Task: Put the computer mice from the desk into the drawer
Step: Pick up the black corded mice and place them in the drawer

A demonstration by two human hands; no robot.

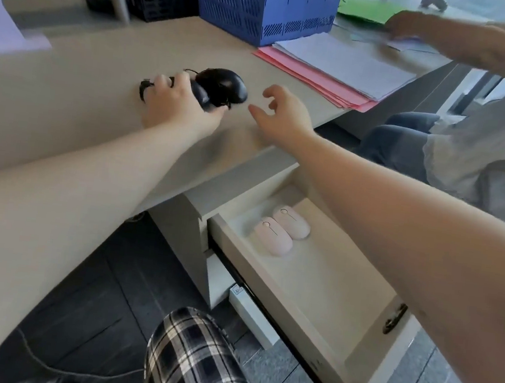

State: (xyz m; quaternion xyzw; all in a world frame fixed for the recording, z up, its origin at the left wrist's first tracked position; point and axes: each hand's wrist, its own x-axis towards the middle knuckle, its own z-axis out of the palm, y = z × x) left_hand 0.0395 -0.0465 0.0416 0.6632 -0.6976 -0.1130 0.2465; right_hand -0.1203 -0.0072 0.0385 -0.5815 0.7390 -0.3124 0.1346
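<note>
Two black mice lie together on the beige desk (pixel 87 56). My left hand (pixel 177 105) grips the nearer black mouse (pixel 201 94); the larger black mouse (pixel 225 86) sits touching it just beyond. A black cable (pixel 143 89) curls out left of my fingers. My right hand (pixel 282 113) hovers a short way right of the mice, fingers spread, holding nothing. Below the desk edge the drawer (pixel 267 275) stands pulled out, with two pink mice (pixel 271 236) (pixel 293 222) lying side by side inside it.
A blue file basket (pixel 266 7) and a stack of white and pink papers (pixel 331 68) sit at the back right of the desk. Another person's arm (pixel 469 43) reaches over green papers there. My plaid-clad knee (pixel 194 358) is below the drawer.
</note>
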